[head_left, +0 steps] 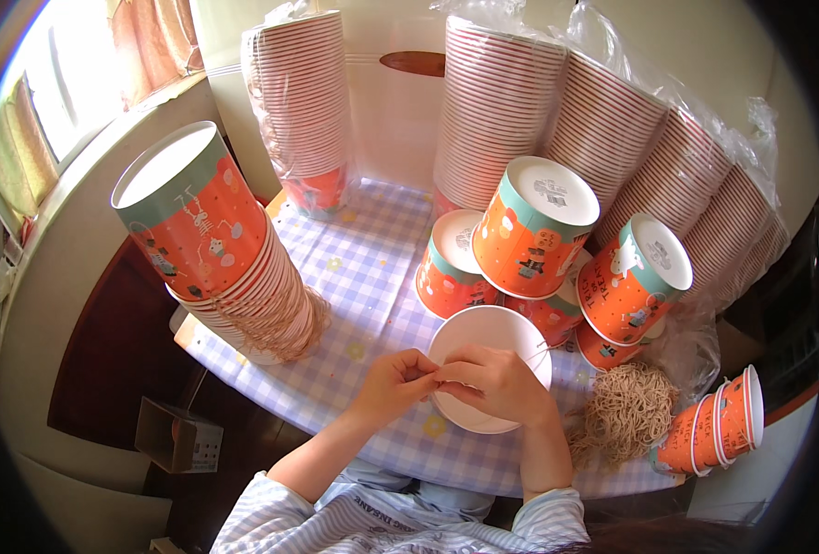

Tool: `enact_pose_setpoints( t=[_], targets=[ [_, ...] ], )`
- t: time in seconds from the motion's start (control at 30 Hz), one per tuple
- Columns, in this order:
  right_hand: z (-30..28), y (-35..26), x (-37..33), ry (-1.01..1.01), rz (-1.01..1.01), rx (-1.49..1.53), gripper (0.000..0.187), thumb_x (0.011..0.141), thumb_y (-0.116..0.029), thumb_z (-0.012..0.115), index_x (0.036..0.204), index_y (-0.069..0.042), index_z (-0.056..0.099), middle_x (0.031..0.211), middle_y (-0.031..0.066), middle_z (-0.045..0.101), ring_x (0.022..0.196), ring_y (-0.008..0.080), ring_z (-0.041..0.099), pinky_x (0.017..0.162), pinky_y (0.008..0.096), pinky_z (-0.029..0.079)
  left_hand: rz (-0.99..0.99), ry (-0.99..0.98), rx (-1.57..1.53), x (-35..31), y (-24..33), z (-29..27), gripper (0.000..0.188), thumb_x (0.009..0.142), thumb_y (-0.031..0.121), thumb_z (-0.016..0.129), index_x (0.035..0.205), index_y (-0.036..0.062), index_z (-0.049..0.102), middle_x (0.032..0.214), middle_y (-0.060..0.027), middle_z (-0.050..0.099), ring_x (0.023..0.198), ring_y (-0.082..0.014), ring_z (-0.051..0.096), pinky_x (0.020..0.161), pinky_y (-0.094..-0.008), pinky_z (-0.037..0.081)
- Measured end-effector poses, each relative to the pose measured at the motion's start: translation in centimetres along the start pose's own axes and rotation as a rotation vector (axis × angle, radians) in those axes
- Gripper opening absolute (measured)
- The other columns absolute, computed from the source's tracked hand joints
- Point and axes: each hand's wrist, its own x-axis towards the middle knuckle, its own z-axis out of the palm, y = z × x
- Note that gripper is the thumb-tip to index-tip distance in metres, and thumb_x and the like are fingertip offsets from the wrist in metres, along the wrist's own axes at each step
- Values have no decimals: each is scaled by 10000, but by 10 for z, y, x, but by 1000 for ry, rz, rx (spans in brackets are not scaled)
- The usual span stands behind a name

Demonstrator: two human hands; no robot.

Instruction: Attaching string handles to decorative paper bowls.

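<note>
My left hand (398, 386) and my right hand (494, 380) meet over a paper bucket (483, 325), white inside, standing mouth up on the table. Both hands are closed, thumbs and fingertips pinched together near the bucket's left side. Whatever lies between the fingertips is too small to make out. A thin pale string (540, 352) shows at the bucket's right rim, just beside my right hand; its other end is hidden. To the right of that hand lies a tangled heap of beige string (626, 411).
Upturned orange buckets (534, 231) are piled behind the open one. Tall bagged stacks (502, 111) line the back. At left, a leaning bucket stack (215, 231) has strings draped over it. Several nested buckets (716, 420) lie at the right edge. A cardboard box (176, 439) sits below, left.
</note>
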Motion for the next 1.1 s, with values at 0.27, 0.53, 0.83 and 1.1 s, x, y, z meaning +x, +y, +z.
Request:
enact_pose_setpoints(
  t=[0.27, 0.53, 0.83, 1.1],
  targets=[
    [1, 5, -1, 11, -21, -50, 113, 732, -183, 648, 788, -97, 600, 790, 24, 596, 690, 209, 600, 568, 324, 496, -101, -37, -68, -2, 2, -5, 105, 827, 101, 598, 886, 15, 602, 711, -23, 609, 604, -58, 549, 484, -174, 385],
    [2, 5, -1, 41, -20, -81, 93, 726, -184, 649, 753, -109, 601, 756, 10, 585, 665, 191, 597, 538, 314, 487, -86, -28, -145, -2, -1, -6, 82, 822, 59, 594, 884, 6, 600, 738, -56, 623, 596, -96, 577, 471, -188, 402],
    [0, 3, 0, 21, -127, -127, 86, 684, -150, 651, 755, -132, 605, 772, -20, 584, 662, 155, 595, 523, 294, 492, -117, -23, -197, -3, -2, -10, 130, 842, 124, 589, 918, 19, 591, 762, -45, 623, 627, -95, 594, 469, -193, 412],
    [4, 7, -3, 39, -122, -128, 77, 684, -158, 656, 738, -124, 612, 782, -20, 591, 678, 158, 597, 518, 293, 495, -96, 4, -132, -3, -1, -4, 132, 844, 134, 592, 905, 16, 588, 728, -39, 625, 582, -74, 584, 425, -172, 379]
  ],
)
